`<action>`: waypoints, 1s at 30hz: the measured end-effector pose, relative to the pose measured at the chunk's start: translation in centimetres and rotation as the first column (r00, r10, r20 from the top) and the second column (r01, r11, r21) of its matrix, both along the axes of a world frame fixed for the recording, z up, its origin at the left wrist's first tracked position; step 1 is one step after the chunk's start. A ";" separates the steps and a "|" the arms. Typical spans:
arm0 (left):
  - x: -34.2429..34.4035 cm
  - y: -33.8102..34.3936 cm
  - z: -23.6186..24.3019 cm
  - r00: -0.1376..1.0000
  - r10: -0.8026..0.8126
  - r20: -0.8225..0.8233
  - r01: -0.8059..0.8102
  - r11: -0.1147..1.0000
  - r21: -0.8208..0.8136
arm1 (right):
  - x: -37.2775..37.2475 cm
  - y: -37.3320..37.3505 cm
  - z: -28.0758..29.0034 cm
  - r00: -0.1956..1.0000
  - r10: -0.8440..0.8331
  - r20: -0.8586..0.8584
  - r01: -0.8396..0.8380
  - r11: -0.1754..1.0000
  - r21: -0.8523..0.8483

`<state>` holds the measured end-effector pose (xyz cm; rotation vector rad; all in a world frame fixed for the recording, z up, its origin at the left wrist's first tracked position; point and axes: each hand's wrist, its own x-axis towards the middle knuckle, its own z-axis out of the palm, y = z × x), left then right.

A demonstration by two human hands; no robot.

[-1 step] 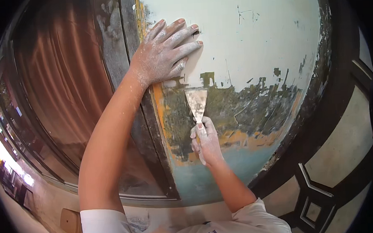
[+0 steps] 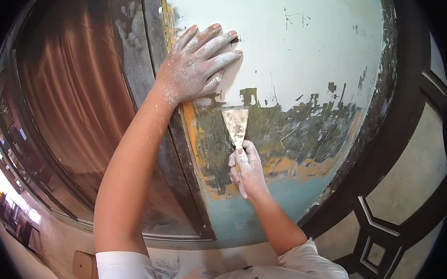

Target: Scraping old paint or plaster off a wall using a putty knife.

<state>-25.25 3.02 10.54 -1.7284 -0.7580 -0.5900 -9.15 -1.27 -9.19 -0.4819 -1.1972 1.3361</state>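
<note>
My left hand [image 2: 197, 65], coated in white dust, lies flat with fingers spread on the pale upper part of a wall panel [image 2: 289, 50]. Below it, my right hand [image 2: 248, 171] is wrapped round the handle of a putty knife [image 2: 236, 121]. The knife points upward, its wide blade smeared with white. Its edge is at the border between the white layer and a dark, scraped band [image 2: 303, 125]; whether it touches cannot be told. Orange patches and blue-green paint [image 2: 237, 212] show lower on the panel. My fingers hide most of the handle.
On the left, a dark wooden frame [image 2: 176, 157] borders the panel, with a brown curtain [image 2: 79, 96] behind glass. A dark, chipped edge [image 2: 388, 45] bounds the right side. Patterned dark floor tiles [image 2: 407, 170] lie at right. A brown stool-like object [image 2: 84, 266] stands at lower left.
</note>
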 end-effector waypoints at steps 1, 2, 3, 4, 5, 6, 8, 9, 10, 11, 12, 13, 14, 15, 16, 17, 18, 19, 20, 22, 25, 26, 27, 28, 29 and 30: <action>-0.2 0.2 0.3 1.000 -0.001 -0.004 0.001 1.000 0.003 | 0.0 0.1 0.0 1.000 -0.010 0.015 0.010 1.000 -0.026; -0.4 0.1 0.2 1.000 -0.006 -0.002 0.006 1.000 0.002 | -0.5 0.4 0.7 1.000 -0.008 0.010 0.008 1.000 0.021; -0.3 0.0 0.3 1.000 -0.016 0.003 0.016 1.000 0.006 | -0.5 0.5 1.4 1.000 -0.011 0.012 0.011 1.000 0.015; -0.1 0.0 0.5 1.000 -0.025 -0.011 0.026 0.999 0.024 | -0.6 0.5 2.0 0.999 0.018 -0.030 -0.018 1.000 0.001; -0.2 0.1 0.4 1.000 -0.026 -0.011 0.027 0.999 0.021 | -0.8 0.6 2.2 0.996 0.048 -0.075 -0.049 0.999 -0.009; -0.2 0.2 0.3 1.000 -0.031 -0.006 0.031 0.999 0.024 | -0.7 0.3 1.6 0.999 0.007 -0.032 -0.008 0.999 -0.035; -0.2 0.1 0.5 0.999 -0.035 -0.012 0.036 0.999 0.025 | -0.8 0.3 0.2 1.000 -0.008 -0.017 0.007 0.998 -0.061; 0.0 0.1 0.4 0.999 -0.040 -0.013 0.040 0.999 0.024 | -0.8 0.2 -0.1 1.000 -0.022 -0.001 0.021 0.996 -0.085; 0.1 0.2 0.4 0.999 -0.036 -0.013 0.036 0.999 0.030 | -1.0 0.6 0.2 0.999 -0.042 -0.007 0.042 0.999 -0.033; 0.0 0.3 0.4 1.000 -0.028 -0.014 0.029 0.999 0.034 | -1.2 0.8 1.1 0.999 -0.043 -0.008 0.043 0.998 -0.037; -0.1 0.2 0.4 1.000 -0.024 -0.014 0.025 0.999 0.033 | -1.3 0.8 2.6 0.999 -0.023 -0.025 0.023 1.000 0.005; -0.2 0.1 0.5 0.999 -0.037 -0.014 0.038 0.999 0.038 | -1.4 0.8 3.6 0.999 -0.002 -0.042 0.004 0.999 0.047; -0.2 0.1 0.5 0.998 -0.054 -0.014 0.054 0.998 0.042 | -1.5 0.9 4.1 0.997 0.027 -0.078 -0.023 0.998 0.050; -0.3 0.1 0.5 0.998 -0.054 -0.015 0.055 0.998 0.039 | -1.4 0.8 3.8 0.997 0.026 -0.079 -0.022 0.999 0.048; -0.3 0.1 0.4 0.999 -0.044 -0.006 0.044 0.998 0.043 | -1.2 0.6 3.3 0.998 0.019 -0.055 -0.019 1.000 -0.002; -0.3 0.1 0.4 0.999 -0.040 0.003 0.040 0.998 0.049 | -0.9 0.4 2.6 1.000 0.008 -0.030 -0.010 0.999 -0.050; -0.2 0.2 0.3 0.999 -0.045 0.003 0.045 0.998 0.049 | -0.7 0.3 1.6 1.000 0.003 -0.010 -0.004 0.997 -0.073; -0.3 0.3 0.3 0.999 -0.042 0.000 0.042 0.998 0.041 | -0.6 0.4 1.4 1.000 -0.002 -0.010 0.001 0.997 -0.073; -0.3 0.4 0.2 0.999 -0.038 -0.002 0.039 0.999 0.031 | -0.6 0.5 1.5 1.000 -0.024 0.011 0.025 0.999 -0.047; -0.8 0.9 0.3 1.000 -0.022 0.004 0.022 0.997 0.068 | -0.6 1.2 2.7 1.000 -0.025 0.016 0.024 0.998 0.056; 0.0 0.5 0.5 0.999 -0.019 0.026 0.016 0.994 0.110 | 0.0 1.5 5.9 0.998 -0.045 -0.045 0.048 0.996 0.070; -0.3 0.4 0.5 0.998 -0.006 0.057 -0.001 0.992 0.125 | 0.0 1.7 5.8 0.998 -0.051 -0.029 0.053 0.996 0.077; -0.4 0.4 0.6 0.996 0.004 0.088 -0.017 0.990 0.140 | 0.0 1.6 5.3 0.998 -0.052 -0.029 0.054 0.995 0.082; -0.5 0.2 0.5 0.995 0.009 0.102 -0.022 0.991 0.128 | 0.1 1.2 4.3 0.997 -0.079 0.025 0.077 0.995 0.059; -0.4 0.3 0.5 0.995 0.006 0.104 -0.020 0.991 0.135 | 0.3 0.9 3.5 0.991 -0.106 0.080 0.103 0.994 0.038; -0.4 0.5 0.4 0.993 0.009 0.117 -0.023 0.993 0.117 | 0.4 0.9 3.1 0.995 -0.080 0.056 0.078 0.996 0.037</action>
